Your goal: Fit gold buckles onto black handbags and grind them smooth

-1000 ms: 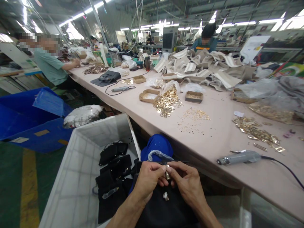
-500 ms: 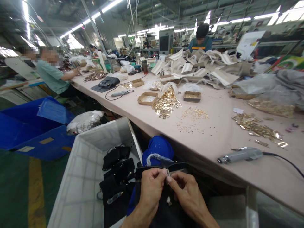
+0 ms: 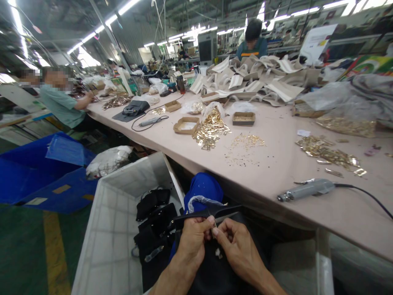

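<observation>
A black bag [image 3: 208, 278] lies across my lap, with a clear-wrapped handle [image 3: 201, 200] at its far side. My left hand [image 3: 193, 241] is closed at the black flap edge [image 3: 225, 212], its thumb and finger pinching a small shiny metal plate [image 3: 214, 225]. From the other side my right hand [image 3: 239, 248] pinches the same plate, thumb against it and fingers curled. The plate is seen nearly edge-on and is partly covered by the fingertips. Below the hands, a small pale, shiny fitting [image 3: 218, 253] shows on the bag.
At left stands a white bin [image 3: 101, 241] holding several black bags [image 3: 156, 221]. The table [image 3: 196, 159] carries piles of gold metal plates [image 3: 208, 129], scattered small screws [image 3: 245, 143] and a grey electric screwdriver [image 3: 307, 190]. Two blue bins [image 3: 55, 180] and co-workers are farther off.
The flap edge has lifted and tilted up behind my fingers. The metal plate has turned more edge-on. Both hands stay together, and the view has shifted slightly.
</observation>
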`<state>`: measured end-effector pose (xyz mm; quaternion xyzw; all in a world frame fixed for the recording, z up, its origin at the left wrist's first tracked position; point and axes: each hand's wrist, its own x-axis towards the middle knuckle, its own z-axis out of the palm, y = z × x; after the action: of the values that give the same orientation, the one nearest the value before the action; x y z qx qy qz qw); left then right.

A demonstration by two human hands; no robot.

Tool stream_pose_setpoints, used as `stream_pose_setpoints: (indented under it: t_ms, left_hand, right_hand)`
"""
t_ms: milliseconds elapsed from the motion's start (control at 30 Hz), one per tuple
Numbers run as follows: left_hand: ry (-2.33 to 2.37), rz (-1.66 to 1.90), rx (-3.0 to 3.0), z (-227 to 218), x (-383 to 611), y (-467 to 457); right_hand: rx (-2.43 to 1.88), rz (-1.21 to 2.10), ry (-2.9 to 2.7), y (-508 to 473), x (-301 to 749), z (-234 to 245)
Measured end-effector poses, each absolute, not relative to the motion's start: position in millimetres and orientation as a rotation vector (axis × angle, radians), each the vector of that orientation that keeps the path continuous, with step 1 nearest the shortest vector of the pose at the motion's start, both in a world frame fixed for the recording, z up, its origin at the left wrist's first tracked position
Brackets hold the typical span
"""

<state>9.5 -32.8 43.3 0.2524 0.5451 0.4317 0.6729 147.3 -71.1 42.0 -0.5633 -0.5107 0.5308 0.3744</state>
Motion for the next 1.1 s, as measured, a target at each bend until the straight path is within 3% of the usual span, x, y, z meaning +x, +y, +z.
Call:
stream_pose_setpoints:
  t_ms: [700,1000,1100]
  left_hand:
    - [1.123,0.961,0.591,47,9,-39]
    - [1.325,1.003,0.734,38,12,-44]
    - [1.372,1.017,0.785,34,10,-45]
  right_hand:
    - [-1.264,1.65,-1.245,-76,155,46]
    - [-1.496,1.261,-1.398,-78,147,33]
    - [-1.523,1.342,-1.395,-76,146,30]
